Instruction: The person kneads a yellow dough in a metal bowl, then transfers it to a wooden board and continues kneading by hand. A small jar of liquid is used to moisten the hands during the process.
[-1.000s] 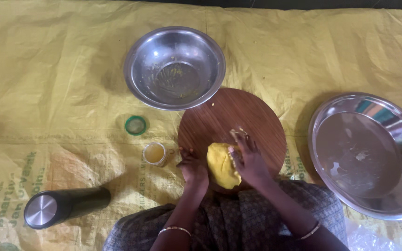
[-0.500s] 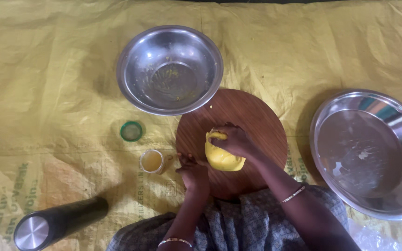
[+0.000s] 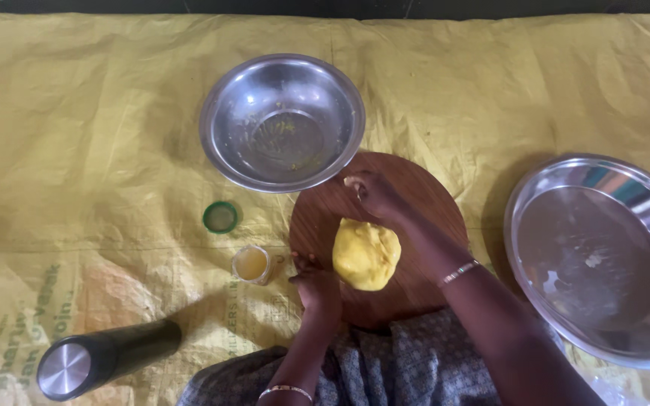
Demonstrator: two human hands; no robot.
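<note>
A lump of yellow dough [image 3: 366, 253] lies on a round wooden board [image 3: 423, 195] in front of me. My right hand [image 3: 376, 195] is off the dough, just beyond it on the far part of the board, fingers curled together close to the steel bowl's rim. My left hand [image 3: 316, 284] rests on the board's near-left edge, right beside the dough without touching it, and holds nothing. A bangle shows on each wrist.
An empty steel bowl [image 3: 223, 154] with yellow smears stands beyond the board. A large steel plate [image 3: 536, 195] lies at the right. A small glass of yellowish liquid [image 3: 250, 264], a green lid [image 3: 220, 216] and a dark steel-capped bottle [image 3: 107, 358] lie at the left on a yellow sheet [image 3: 77, 113].
My right hand has let go of the dough and moved away towards the bowl. The dough lies free on the board. My left hand has stayed at the board's edge.
</note>
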